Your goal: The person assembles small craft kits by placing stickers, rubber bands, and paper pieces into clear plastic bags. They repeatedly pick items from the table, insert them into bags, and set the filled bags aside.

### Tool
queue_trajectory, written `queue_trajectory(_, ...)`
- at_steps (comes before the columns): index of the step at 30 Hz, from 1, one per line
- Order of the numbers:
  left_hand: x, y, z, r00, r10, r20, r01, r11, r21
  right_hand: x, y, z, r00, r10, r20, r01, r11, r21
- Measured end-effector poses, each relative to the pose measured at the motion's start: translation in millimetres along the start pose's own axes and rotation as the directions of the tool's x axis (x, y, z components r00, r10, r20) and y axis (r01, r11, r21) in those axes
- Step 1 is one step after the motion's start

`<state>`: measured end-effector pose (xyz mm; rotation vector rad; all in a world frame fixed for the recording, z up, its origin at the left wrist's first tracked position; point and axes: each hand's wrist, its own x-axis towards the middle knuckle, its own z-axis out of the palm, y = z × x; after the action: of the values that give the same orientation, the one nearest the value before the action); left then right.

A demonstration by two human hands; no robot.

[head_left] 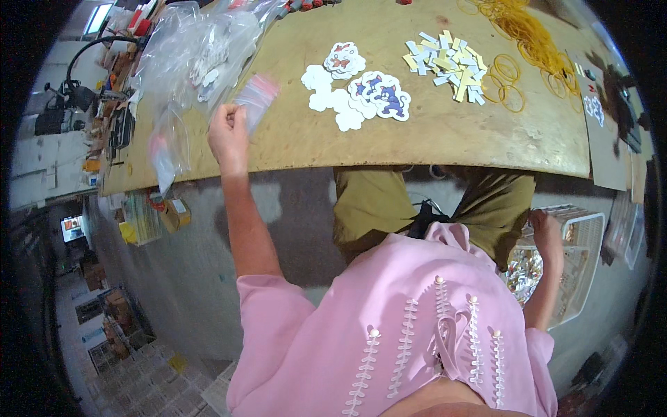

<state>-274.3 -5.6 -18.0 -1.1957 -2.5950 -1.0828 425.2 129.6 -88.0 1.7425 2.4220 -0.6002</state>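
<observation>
My left hand [228,135] rests at the table's front left, fingers pinched at the near edge of a stack of small clear plastic bags [257,101] with a pinkish-red strip. Low at my right side, my right hand [545,233] is at the rim of a white plastic crate [589,260], with its fingers curled and what they hold, if anything, hidden. Shiny small packets [522,270] lie inside the crate. Mid-table are flat cutouts: blue cat cutouts [392,102], white-and-red cutouts [344,60] and blank white ones [347,115].
Behind the cutouts, to the right, lies a heap of small yellow and pale strips [448,66]. Yellow rubber bands [531,42] spread over the far right. Large clear plastic bags [174,55] cover the left end of the wooden table [486,142]. My knees are under its front edge.
</observation>
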Motion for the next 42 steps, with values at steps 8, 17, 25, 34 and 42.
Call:
queue_trajectory(8, -58.0, 109.8, -13.3, 0.887, 0.459, -0.043, -0.454, 0.886, 0.098, 15.8, -205.8, -75.8, 0.918, -0.363, -0.16, 0.39, 0.757, 0.525)
queue_trajectory(17, -126.6, 216.8, -0.7, 0.541, 0.81, 0.224, -0.755, 0.586, -0.295, 21.1, -271.1, -87.3, 0.843, -0.473, 0.255, -0.149, 0.25, 0.957)
queue_trajectory(25, -139.8, 226.5, 28.0, 0.745, 0.611, 0.267, -0.387, 0.722, -0.573, 19.5, -255.9, -64.6, 0.864, -0.468, 0.183, -0.153, 0.103, 0.983)
queue_trajectory(34, -154.1, 227.2, 35.0, 0.761, 0.521, 0.387, -0.231, 0.774, -0.589, 24.4, -253.2, -57.7, 0.873, -0.456, 0.173, -0.178, 0.034, 0.984)
queue_trajectory(42, -163.7, 231.4, 43.7, 0.804, 0.524, 0.28, -0.422, 0.836, -0.351, 19.6, -252.0, -46.0, 0.895, -0.388, 0.218, -0.185, 0.122, 0.975)
